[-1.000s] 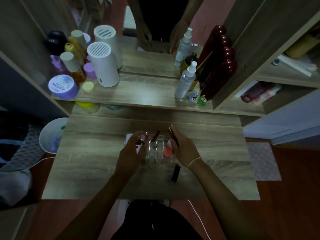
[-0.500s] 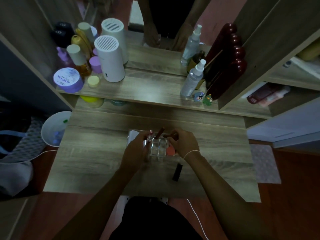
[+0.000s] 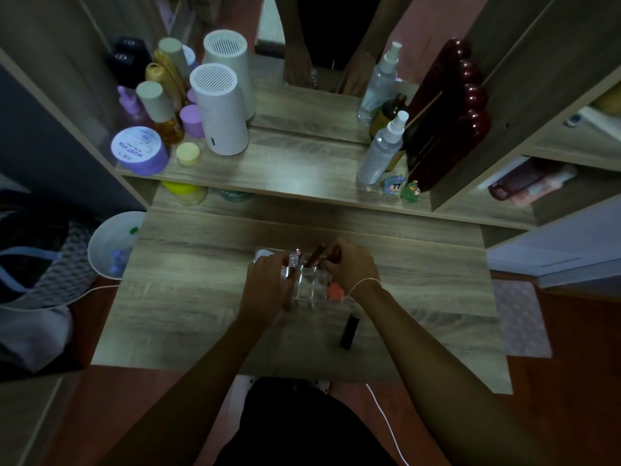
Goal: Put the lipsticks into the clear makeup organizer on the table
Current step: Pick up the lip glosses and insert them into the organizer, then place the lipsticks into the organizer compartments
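Note:
The clear makeup organizer (image 3: 311,289) sits mid-table between my hands. My left hand (image 3: 267,285) grips its left side, next to a silver-topped lipstick (image 3: 294,260) standing in a slot. My right hand (image 3: 353,267) is closed on a dark red lipstick (image 3: 332,254) over the organizer's back slots, beside another reddish-brown lipstick (image 3: 316,255) that leans in a slot. An orange-pink sponge (image 3: 335,291) lies in the organizer's right part. A black lipstick (image 3: 348,332) lies flat on the table (image 3: 201,297), just in front of the organizer.
A raised shelf (image 3: 285,176) behind holds a white cylinder (image 3: 218,109), jars, spray bottles (image 3: 383,149) and small figurines (image 3: 401,190). A mirror stands behind it. A white bin (image 3: 112,245) sits left of the table; a white cable (image 3: 386,428) hangs at the front edge.
My right hand has moved left and lowered its lipstick over the organizer's back slots. My left hand stays on the organizer's left side. The camera has shifted slightly.

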{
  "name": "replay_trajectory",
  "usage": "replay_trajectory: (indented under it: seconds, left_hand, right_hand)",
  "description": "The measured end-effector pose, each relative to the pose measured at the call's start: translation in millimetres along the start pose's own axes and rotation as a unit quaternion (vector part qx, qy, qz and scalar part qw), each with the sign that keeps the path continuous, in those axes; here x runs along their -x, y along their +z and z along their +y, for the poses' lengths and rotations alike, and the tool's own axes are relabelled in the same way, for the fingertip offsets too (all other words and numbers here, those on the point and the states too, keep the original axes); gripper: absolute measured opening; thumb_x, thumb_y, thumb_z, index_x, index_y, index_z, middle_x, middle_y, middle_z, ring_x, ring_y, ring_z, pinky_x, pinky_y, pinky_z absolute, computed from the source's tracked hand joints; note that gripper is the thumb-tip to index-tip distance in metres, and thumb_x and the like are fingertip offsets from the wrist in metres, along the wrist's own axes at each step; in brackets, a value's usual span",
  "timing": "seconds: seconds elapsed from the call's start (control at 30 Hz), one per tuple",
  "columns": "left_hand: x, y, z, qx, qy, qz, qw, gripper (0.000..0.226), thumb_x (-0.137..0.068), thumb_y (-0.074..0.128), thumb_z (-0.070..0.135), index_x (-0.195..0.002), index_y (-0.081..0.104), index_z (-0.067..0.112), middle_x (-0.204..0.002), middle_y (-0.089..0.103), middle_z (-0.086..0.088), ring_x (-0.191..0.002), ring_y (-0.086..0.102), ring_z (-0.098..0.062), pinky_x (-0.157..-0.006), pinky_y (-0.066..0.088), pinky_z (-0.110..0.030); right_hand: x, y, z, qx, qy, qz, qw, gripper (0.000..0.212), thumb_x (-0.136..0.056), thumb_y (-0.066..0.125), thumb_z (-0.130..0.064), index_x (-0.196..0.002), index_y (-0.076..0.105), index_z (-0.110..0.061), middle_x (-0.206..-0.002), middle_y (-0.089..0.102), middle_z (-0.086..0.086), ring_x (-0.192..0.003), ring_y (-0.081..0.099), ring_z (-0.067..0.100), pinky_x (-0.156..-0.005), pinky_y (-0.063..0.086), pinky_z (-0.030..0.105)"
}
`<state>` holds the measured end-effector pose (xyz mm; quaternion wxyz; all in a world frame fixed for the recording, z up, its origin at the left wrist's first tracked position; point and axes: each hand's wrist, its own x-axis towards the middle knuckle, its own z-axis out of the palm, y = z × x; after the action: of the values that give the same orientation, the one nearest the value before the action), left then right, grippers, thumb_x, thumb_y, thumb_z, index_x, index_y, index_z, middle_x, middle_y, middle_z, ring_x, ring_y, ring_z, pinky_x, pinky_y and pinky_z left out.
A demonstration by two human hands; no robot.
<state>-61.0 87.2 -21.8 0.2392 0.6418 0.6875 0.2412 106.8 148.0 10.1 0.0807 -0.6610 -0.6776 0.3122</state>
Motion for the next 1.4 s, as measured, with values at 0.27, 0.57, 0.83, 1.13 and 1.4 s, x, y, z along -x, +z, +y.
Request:
replay_trajectory:
  seconds: [0.27, 0.57, 0.83, 1.13, 1.4]
  left_hand:
    - [4, 2, -2, 0.053, -0.029, 0.003, 0.998, 0.028, -0.085, 0.068, 0.026, -0.106, 0.062, 0.009, -0.112, 0.057, -0.012, -0.091, 0.061, -0.019, -0.082, 0.057, -0.041]
    - [8, -1, 2, 0.087, -0.031, 0.038, 0.995, 0.030, -0.086, 0.065, 0.030, -0.108, 0.060, 0.010, -0.108, 0.062, -0.011, -0.086, 0.062, -0.010, -0.076, 0.058, -0.033]
    - [48, 5, 8, 0.021, 0.125, 0.142, 0.982, 0.034, -0.094, 0.047, 0.034, -0.111, 0.054, 0.006, -0.104, 0.060, -0.003, -0.091, 0.050, -0.011, -0.077, 0.040, -0.017]
    - [91, 39, 14, -0.075, 0.180, -0.045, 0.980, 0.045, -0.089, 0.049, 0.026, -0.123, 0.058, -0.001, -0.124, 0.061, -0.024, -0.117, 0.058, -0.037, -0.102, 0.045, -0.053]
    - [94, 48, 13, -0.121, 0.188, -0.082, 0.971, 0.044, -0.087, 0.058, 0.013, -0.127, 0.054, -0.006, -0.131, 0.057, -0.025, -0.125, 0.052, -0.040, -0.103, 0.041, -0.060]
  right_hand:
    - [1, 3, 2, -0.001, -0.012, 0.002, 1.000, 0.017, -0.077, 0.073, -0.019, -0.089, 0.060, -0.017, -0.092, 0.071, 0.007, -0.084, 0.065, 0.021, -0.076, 0.054, 0.034]
    - [6, -8, 7, -0.016, -0.024, 0.011, 1.000, 0.029, -0.074, 0.075, -0.018, -0.100, 0.061, -0.017, -0.095, 0.071, 0.007, -0.089, 0.066, 0.023, -0.081, 0.055, 0.036]
    - [37, -23, 44, -0.090, -0.012, 0.102, 0.991, 0.042, -0.083, 0.067, -0.040, -0.116, 0.054, -0.019, -0.092, 0.067, -0.001, -0.077, 0.061, 0.014, -0.069, 0.049, 0.028]
    - [85, 17, 97, -0.110, 0.125, 0.065, 0.984, 0.025, -0.085, 0.062, -0.035, -0.098, 0.046, -0.021, -0.070, 0.062, 0.003, -0.075, 0.064, 0.030, -0.064, 0.040, 0.030]
    - [104, 46, 90, -0.086, 0.149, 0.005, 0.985, 0.044, -0.068, 0.076, -0.043, -0.087, 0.040, -0.028, -0.087, 0.062, -0.002, -0.077, 0.058, 0.022, -0.065, 0.042, 0.031]
